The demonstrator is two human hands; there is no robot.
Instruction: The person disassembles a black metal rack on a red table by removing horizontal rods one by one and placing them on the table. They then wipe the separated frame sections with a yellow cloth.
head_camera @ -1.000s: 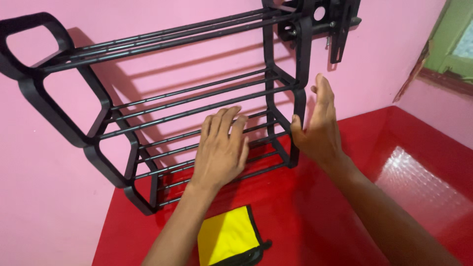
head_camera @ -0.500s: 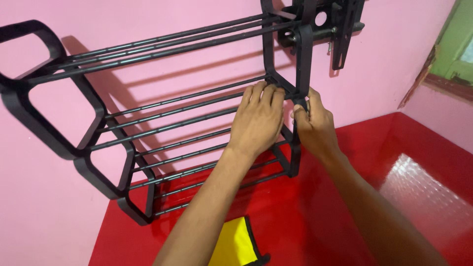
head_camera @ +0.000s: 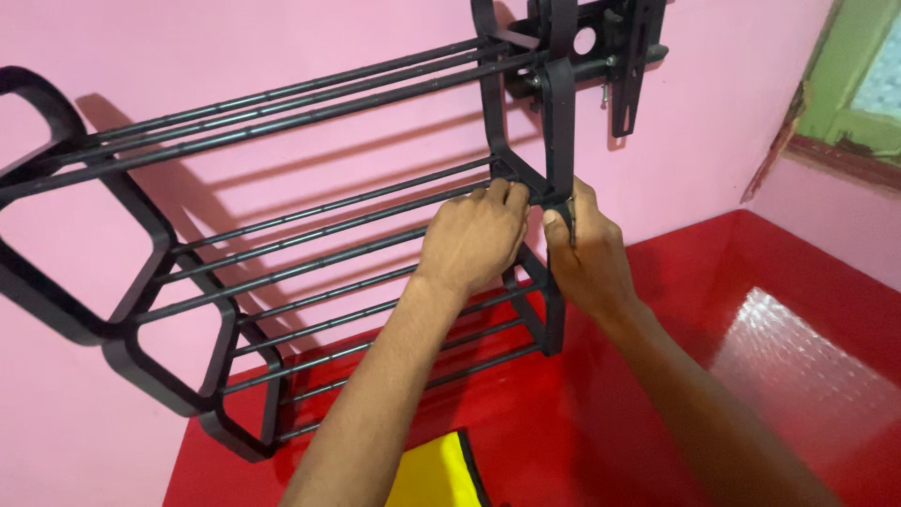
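Observation:
A black rack with several tiers of thin metal rods and rounded plastic side frames stands on the red floor against a pink wall. My left hand is curled over the rods of a middle tier at their right end. My right hand grips the front post of the rack's right side frame, just beside the left hand. Both hands close on the rack at the same joint.
A yellow bag with black trim lies on the red floor below my left arm. A black metal bracket is fixed to the wall above the rack. A green window frame sits at the upper right.
Both hands went from hovering open in front of the lower tiers to gripping the rack's right end at a middle tier. The view shifted, so the bag slid lower.

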